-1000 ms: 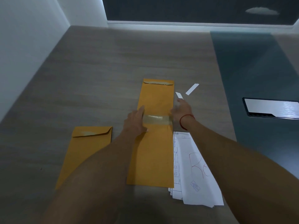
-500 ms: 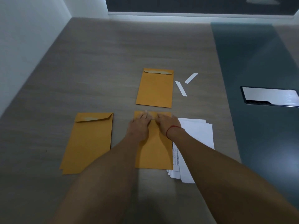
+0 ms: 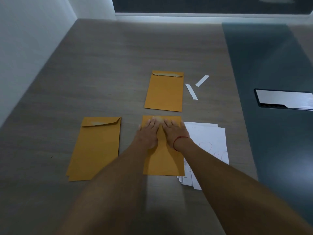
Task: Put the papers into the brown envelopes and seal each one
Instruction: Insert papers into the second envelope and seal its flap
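Both hands lie flat, fingers spread and gripping nothing, side by side on the top end of the near envelope (image 3: 163,160) at the middle of the table (image 3: 101,68). The left hand (image 3: 147,133) presses the left half of its flap, the right hand (image 3: 175,132) the right half, and a red cord (image 3: 180,138) circles the right wrist. At 3 o'clock of this envelope, touching and partly under its right edge, is a fanned stack of papers (image 3: 209,141) with red scribbles. At 12 o'clock, just apart, lies a second envelope (image 3: 164,92) with its flap folded down. At 9 o'clock lies a small pile of envelopes (image 3: 94,150), the top flap down. Two white strips (image 3: 191,91) lie at 1 o'clock, beside the far envelope.
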Demonstrator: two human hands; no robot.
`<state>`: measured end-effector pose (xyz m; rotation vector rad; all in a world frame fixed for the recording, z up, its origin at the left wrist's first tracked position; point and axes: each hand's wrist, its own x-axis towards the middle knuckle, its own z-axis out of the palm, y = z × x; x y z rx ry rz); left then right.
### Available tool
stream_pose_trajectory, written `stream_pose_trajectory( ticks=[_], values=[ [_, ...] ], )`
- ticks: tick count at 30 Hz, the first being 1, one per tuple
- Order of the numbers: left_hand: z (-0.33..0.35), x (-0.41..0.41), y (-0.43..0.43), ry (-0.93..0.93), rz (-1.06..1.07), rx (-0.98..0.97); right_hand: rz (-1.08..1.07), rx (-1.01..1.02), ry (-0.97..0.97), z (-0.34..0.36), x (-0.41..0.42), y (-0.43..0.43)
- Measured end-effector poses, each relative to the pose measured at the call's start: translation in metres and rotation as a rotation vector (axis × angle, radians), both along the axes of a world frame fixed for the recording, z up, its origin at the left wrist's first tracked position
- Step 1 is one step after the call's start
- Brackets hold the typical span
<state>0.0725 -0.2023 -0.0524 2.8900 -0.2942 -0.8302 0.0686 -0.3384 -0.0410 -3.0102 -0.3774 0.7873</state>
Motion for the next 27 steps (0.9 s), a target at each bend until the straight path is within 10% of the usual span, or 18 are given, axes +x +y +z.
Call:
stream_pose_trajectory(
  ticks=[10,27],
  values=[
    [0.023,0.01,0.001,0.009,0.193,0.158,-0.237,-0.111,0.081,0.027,0.032,-0.015],
    [0.025,0.038,0.005,0.036,0.553,-0.296,-0.336,0.027,0.046,0.021,0.057,-0.015]
  ],
)
